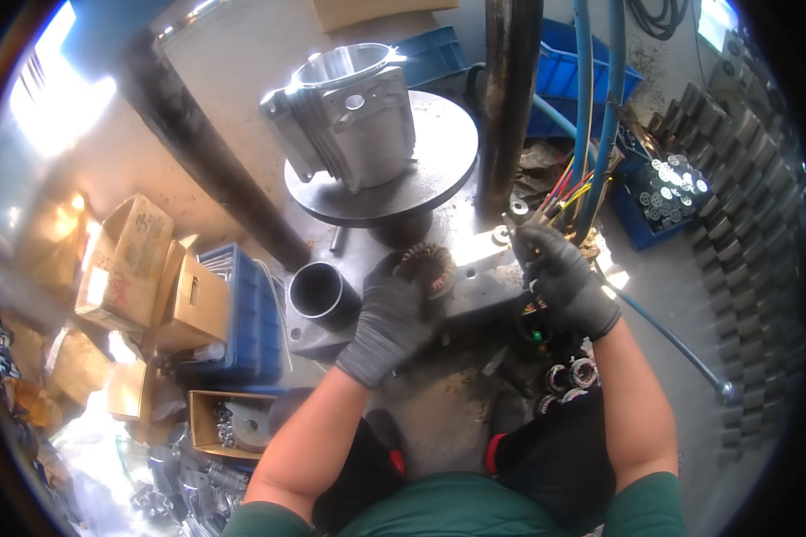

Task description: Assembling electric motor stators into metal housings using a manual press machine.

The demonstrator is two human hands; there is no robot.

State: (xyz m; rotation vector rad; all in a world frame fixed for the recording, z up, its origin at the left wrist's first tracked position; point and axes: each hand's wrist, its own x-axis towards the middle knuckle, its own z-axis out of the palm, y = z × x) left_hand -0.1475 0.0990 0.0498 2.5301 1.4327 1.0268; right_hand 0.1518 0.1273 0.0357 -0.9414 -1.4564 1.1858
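Observation:
My left hand [387,320], in a dark grey glove, has its fingers wrapped round a motor stator [430,267] with copper windings. The stator is at the near edge of the metal press base, right of an upright dark steel tube [321,292]. Farther right, my gloved right hand [560,276] is closed, its fingers curled beside a small ring-ended metal piece [518,208]. What those fingers hold, if anything, is hidden. Behind the left hand, a finned aluminium motor housing [354,125] stands upright on a round steel plate [443,166].
Dark steel columns [510,98] rise either side of the plate. A ball-ended lever [676,342] sticks out at right, past blue hoses and coloured wires [564,192]. Stacked metal laminations [734,242] line the right; a blue crate [251,313] and cardboard boxes [125,264] stand left.

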